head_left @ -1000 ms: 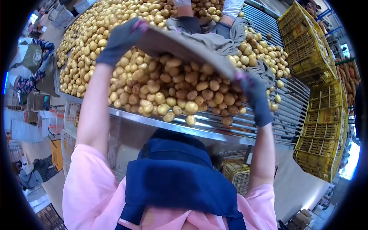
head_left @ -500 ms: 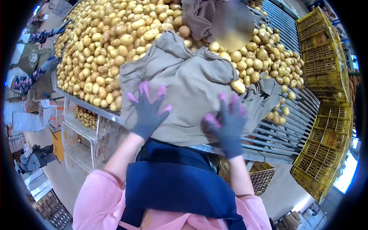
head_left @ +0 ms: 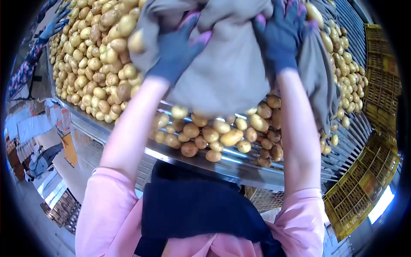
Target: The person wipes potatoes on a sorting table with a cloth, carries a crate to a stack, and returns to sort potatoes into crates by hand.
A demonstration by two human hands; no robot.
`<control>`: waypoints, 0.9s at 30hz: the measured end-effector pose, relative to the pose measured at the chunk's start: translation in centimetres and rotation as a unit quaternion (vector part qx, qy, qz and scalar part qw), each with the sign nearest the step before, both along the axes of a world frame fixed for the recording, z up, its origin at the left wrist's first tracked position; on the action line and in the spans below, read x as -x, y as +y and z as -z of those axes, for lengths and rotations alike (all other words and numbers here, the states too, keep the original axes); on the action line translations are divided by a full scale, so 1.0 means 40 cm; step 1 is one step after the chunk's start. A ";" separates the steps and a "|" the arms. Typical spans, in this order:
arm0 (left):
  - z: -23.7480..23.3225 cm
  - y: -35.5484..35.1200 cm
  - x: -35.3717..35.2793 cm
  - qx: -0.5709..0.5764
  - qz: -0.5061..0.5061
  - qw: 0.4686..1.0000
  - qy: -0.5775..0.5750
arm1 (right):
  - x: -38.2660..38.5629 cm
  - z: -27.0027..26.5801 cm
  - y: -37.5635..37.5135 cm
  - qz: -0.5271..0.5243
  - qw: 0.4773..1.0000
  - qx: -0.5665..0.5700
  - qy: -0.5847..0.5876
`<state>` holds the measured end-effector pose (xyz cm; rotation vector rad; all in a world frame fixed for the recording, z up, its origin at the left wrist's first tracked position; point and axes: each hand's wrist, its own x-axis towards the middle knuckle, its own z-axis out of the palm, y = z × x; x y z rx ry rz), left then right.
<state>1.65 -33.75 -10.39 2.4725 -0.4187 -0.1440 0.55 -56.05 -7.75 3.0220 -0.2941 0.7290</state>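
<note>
A grey-brown cloth (head_left: 231,73) lies over a big heap of yellow potatoes (head_left: 98,55) on a metal roller table (head_left: 214,160). My left hand (head_left: 177,47), in a dark glove with pink fingertips, presses on the cloth's left part with fingers spread. My right hand (head_left: 282,32), gloved the same way, lies flat on the cloth's upper right. Both arms reach far forward. Below the cloth's near edge, several potatoes (head_left: 214,135) lie bare on the table's front.
Yellow plastic crates (head_left: 364,180) stand stacked at the right. Another person's blue-gloved hand (head_left: 55,23) and patterned sleeve reach to the heap at the far left. Wire baskets (head_left: 265,199) sit under the table. Boxes and a floor area lie at the lower left.
My hands and the cloth have moved up and away over the heap. The potatoes along the table's near edge, covered half a second ago, now lie bare.
</note>
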 end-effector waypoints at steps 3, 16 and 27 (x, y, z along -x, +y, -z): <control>0.041 -0.078 -0.089 -0.078 -0.012 0.976 -0.203 | -0.066 0.084 -0.024 0.008 0.999 -0.022 -0.047; -0.057 0.137 0.417 -0.146 0.084 0.984 0.058 | 0.569 -0.026 0.077 -0.149 0.955 -0.047 0.253; 0.008 -0.116 -0.044 -0.043 0.143 0.965 -0.216 | -0.008 0.045 -0.103 -0.258 0.950 -0.045 0.171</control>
